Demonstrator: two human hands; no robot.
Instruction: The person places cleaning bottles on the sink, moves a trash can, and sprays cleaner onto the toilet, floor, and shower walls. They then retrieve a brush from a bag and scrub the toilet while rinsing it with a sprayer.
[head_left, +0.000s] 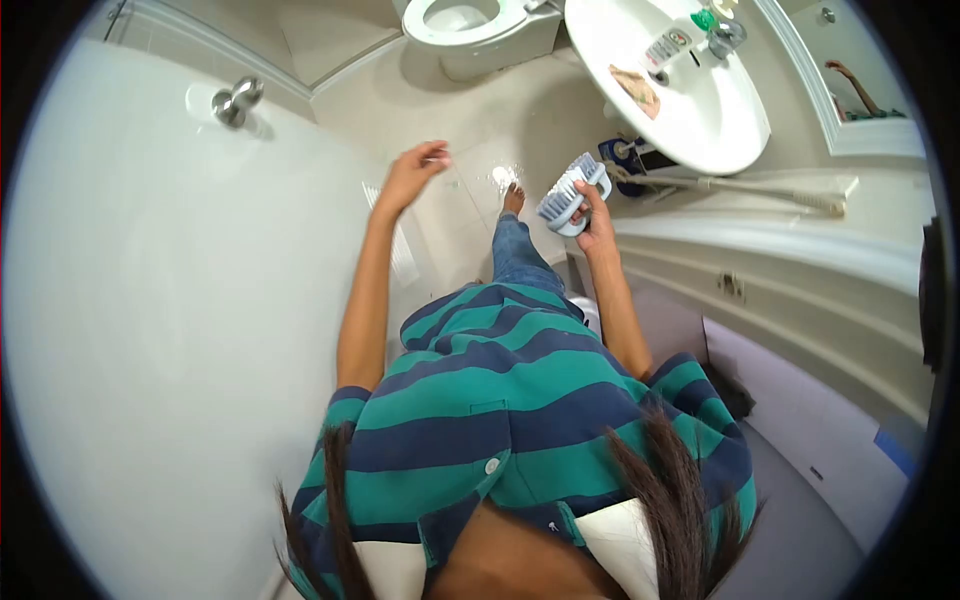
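Observation:
My right hand (597, 222) grips a scrub brush (572, 192) by its light grey handle, with the pale bristles turned up and to the left. It holds the brush in the air over the tiled floor, to the left of the sink cabinet side. Nothing is in my left hand (412, 176), which hangs over the floor near the white door (250, 300), its fingers stretched out and a little blurred. Below and between the hands, one bare foot (513, 198) stands on the shiny, wet-looking floor (460, 190).
The door with its metal knob (238, 102) stands on the left. A toilet (480, 40) is ahead, and a white sink (735, 130) with a cloth (637, 91) and bottles is at the upper right. A long pale handle (740, 188) and blue containers (622, 155) are below the sink.

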